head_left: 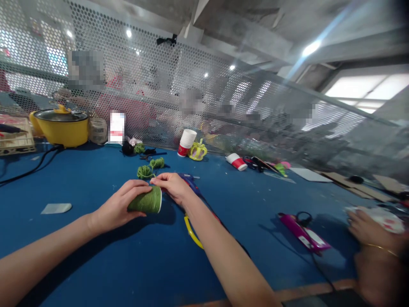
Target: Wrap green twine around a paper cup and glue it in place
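- Left hand (117,204): fingers curled around the green yarn-wrapped cup (147,201), held sideways over the table (96,268).
- Right hand (175,186): fingertips drawn together at the cup's side; cannot tell what they grip.
- Beyond: green yarn bundles (145,172).

The left forearm (51,247) and right forearm (223,247) are bare, slender and smooth, tapering toward narrow wrists (92,222)

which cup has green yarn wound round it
The cup held in the left hand: green yarn covers its side, while the standing white-and-red cup stack and the tipped white-and-red cup farther back show none.
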The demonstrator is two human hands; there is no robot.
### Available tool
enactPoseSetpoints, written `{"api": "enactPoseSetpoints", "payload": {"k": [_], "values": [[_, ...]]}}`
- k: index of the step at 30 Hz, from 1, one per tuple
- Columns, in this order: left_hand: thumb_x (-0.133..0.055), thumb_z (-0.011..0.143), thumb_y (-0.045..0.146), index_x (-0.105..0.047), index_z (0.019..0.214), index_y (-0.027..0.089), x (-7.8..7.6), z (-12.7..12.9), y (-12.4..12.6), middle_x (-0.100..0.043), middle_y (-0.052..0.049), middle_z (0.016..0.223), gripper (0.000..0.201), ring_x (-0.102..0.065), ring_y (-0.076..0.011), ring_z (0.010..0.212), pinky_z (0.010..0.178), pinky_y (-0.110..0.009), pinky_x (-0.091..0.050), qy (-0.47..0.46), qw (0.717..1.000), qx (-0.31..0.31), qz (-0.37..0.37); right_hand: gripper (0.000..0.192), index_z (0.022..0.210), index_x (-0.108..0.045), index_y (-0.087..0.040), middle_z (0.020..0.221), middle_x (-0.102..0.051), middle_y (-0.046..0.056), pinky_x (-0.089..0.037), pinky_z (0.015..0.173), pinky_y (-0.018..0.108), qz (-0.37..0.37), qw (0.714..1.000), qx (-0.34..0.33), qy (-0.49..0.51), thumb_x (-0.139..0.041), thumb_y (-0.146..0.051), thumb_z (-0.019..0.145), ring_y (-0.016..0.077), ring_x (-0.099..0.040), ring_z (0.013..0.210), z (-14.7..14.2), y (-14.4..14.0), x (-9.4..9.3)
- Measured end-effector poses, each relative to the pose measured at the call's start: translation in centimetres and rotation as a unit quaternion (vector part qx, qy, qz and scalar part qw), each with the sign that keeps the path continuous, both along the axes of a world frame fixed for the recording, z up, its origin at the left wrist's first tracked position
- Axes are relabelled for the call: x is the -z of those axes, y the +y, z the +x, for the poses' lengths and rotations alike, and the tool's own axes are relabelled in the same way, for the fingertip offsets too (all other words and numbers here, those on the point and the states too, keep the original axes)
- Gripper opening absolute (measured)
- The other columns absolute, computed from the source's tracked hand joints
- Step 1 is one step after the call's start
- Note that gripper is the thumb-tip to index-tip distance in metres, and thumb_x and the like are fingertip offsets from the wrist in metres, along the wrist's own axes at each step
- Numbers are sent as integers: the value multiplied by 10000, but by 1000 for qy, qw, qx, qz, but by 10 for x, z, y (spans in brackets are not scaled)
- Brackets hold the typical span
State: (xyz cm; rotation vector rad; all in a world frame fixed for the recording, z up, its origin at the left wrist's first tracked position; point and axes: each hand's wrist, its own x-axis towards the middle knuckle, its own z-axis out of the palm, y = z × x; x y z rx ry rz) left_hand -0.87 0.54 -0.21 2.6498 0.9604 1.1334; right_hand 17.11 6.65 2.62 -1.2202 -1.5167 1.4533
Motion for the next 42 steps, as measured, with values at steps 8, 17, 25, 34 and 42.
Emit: {"api": "enactPoseSetpoints", "payload": {"k": [8,17,25,34,42], "values": [[-602,780,241,-363,1200,217,-2,1,-1,-458,-118,1156,484,-472,-250,1088,909,-441,-440,-13,1000,4,18,283,550,-546,-142,463,-478,-36,-280,435,207,2,997,52,-61,-641,-346,721,62,-396,422,3,4,-7],[-583,792,282,-348,1219,234,4,1,0,-422,-111,1176,490,-440,-266,1115,934,-465,-403,-27,999,-23,-10,304,642,-555,-153,586,-515,-26,-352,570,233,37,996,-75,-15,-661,-439,656,95,-460,565,13,-46,-21],[-589,747,441,-359,1198,179,-2,3,0,-494,-108,1103,570,-533,-245,990,850,-421,-453,-125,968,-27,-215,198,619,-514,-162,594,-456,-39,-308,557,236,123,986,-72,-87,-633,-306,684,93,-394,560,15,-63,-11],[-616,716,406,-440,1136,174,-5,5,-2,-548,-86,1100,511,-540,-244,986,859,-408,-434,-106,963,-33,-245,285,747,-540,-166,694,-558,17,-374,582,248,138,987,31,-74,-567,-449,732,128,-488,631,20,-52,-15],[-612,741,395,-435,1143,200,-3,5,-3,-535,-76,1064,481,-532,-228,992,843,-372,-446,-35,986,-10,-165,264,616,-587,-159,520,-458,-40,-275,497,238,127,966,-58,-218,-599,-407,705,91,-371,495,11,-21,-24]]}}
